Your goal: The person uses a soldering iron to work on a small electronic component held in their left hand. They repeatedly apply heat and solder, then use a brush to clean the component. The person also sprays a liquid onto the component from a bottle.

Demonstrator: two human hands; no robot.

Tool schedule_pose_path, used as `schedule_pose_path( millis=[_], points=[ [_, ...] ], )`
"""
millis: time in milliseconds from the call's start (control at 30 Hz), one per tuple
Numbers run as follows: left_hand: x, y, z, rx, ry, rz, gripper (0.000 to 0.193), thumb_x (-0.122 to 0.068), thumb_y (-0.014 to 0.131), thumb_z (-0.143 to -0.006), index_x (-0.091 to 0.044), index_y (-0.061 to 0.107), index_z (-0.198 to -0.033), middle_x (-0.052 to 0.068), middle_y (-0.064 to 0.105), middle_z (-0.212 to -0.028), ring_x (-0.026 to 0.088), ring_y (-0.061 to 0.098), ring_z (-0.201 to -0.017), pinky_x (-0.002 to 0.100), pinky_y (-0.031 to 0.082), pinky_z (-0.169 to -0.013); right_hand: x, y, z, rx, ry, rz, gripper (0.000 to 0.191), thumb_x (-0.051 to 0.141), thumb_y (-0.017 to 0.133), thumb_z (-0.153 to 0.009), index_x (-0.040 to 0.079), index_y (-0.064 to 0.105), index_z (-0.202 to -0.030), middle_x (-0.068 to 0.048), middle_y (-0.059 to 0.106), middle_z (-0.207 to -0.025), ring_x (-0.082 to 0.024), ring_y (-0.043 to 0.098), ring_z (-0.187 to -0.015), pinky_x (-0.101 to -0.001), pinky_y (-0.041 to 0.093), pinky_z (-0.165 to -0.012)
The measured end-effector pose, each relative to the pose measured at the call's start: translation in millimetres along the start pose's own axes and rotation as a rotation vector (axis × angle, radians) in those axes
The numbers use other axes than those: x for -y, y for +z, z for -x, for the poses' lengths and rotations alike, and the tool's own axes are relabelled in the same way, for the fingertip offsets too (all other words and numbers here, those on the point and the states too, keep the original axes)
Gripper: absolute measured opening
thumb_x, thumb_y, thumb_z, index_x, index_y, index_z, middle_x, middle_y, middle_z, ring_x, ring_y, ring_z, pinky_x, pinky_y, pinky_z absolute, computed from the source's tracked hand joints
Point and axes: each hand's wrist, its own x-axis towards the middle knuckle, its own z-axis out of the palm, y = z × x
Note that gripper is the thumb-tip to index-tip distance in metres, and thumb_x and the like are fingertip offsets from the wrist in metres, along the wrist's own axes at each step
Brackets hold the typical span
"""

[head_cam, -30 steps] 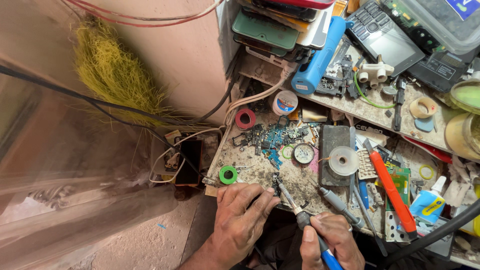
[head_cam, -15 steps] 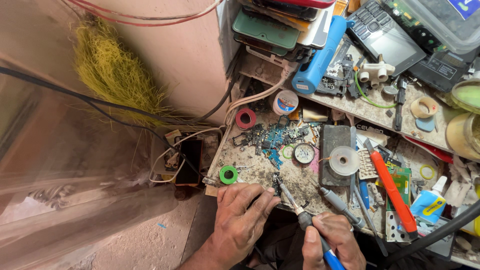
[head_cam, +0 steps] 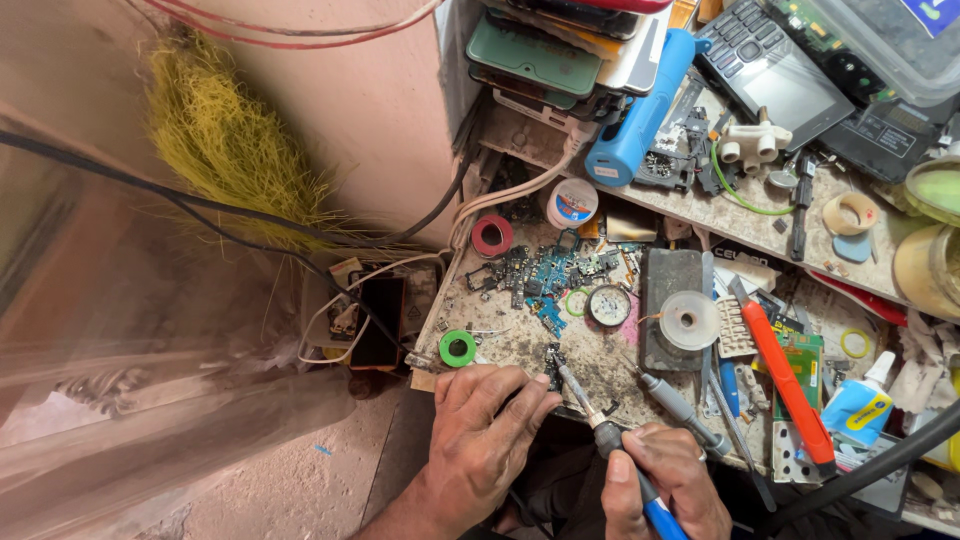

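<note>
My right hand [head_cam: 668,482] grips a soldering iron [head_cam: 610,440] with a blue handle, its metal tip pointing up-left at a small dark circuit part [head_cam: 553,362] on the dusty bench [head_cam: 520,335]. My left hand [head_cam: 487,432] lies flat on the bench edge. Its fingertips press down right beside that small part, just left of the iron's tip. A green roll of tape [head_cam: 457,348] sits just above my left hand.
Small blue circuit boards [head_cam: 548,275], a solder spool [head_cam: 690,320], a round tin [head_cam: 609,305], a red tape roll [head_cam: 491,236], an orange-handled tool [head_cam: 788,388] and a glue bottle [head_cam: 858,408] crowd the bench. Phones and a blue cylinder [head_cam: 640,108] fill the shelf. Cables hang left.
The soldering iron's tip has shifted slightly along the small part. My left hand stays pressed on the bench.
</note>
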Motion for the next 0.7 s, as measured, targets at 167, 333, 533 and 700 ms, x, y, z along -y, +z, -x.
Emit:
schedule_pose_path(
  millis=[167, 333, 533, 700],
  points=[
    [-0.1, 1.8, 1.2, 0.008, -0.005, -0.007, 0.032, -0.013, 0.088, -0.084, -0.008, 0.072, -0.111, 0.001, 0.065, -0.107, 0.018, 0.063, -0.098, 0.034, 0.044, -0.084, 1.4, 0.2, 1.8, -0.02, 0.042, -0.031, 0.011, 0.006, 0.069, -0.092, 0.001, 0.064, -0.099, -0.009, 0.069, -0.086, -0.02, 0.067, -0.076, -0.0359, 0.058, -0.083],
    [-0.1, 0.8, 1.5, 0.02, -0.009, -0.007, 0.032, -0.013, 0.088, -0.084, -0.008, 0.072, -0.112, 0.001, 0.064, -0.107, 0.018, 0.063, -0.098, 0.034, 0.044, -0.084, 0.9, -0.1, 3.4, -0.012, 0.033, -0.019, 0.011, 0.006, 0.07, -0.09, 0.001, 0.064, -0.098, -0.01, 0.069, -0.085, -0.019, 0.067, -0.075, -0.0356, 0.058, -0.082],
    [-1.2, 0.8, -0.1, 0.007, -0.002, -0.008, 0.032, -0.013, 0.088, -0.084, -0.008, 0.072, -0.111, 0.001, 0.065, -0.107, 0.018, 0.064, -0.098, 0.034, 0.044, -0.084, -4.2, -0.6, 2.7, -0.025, 0.012, -0.024, 0.011, 0.006, 0.069, -0.09, 0.001, 0.064, -0.099, -0.01, 0.069, -0.085, -0.019, 0.068, -0.076, -0.0363, 0.058, -0.083],
    [-1.8, -1.4, -0.1, 0.007, -0.004, -0.004, 0.031, -0.013, 0.087, -0.084, -0.008, 0.072, -0.11, 0.001, 0.065, -0.107, 0.019, 0.064, -0.099, 0.034, 0.044, -0.085, -1.0, -0.9, 3.4, -0.023, 0.039, -0.035, 0.011, 0.006, 0.069, -0.091, 0.001, 0.064, -0.099, -0.01, 0.069, -0.085, -0.019, 0.067, -0.076, -0.0365, 0.058, -0.085]
  ],
)
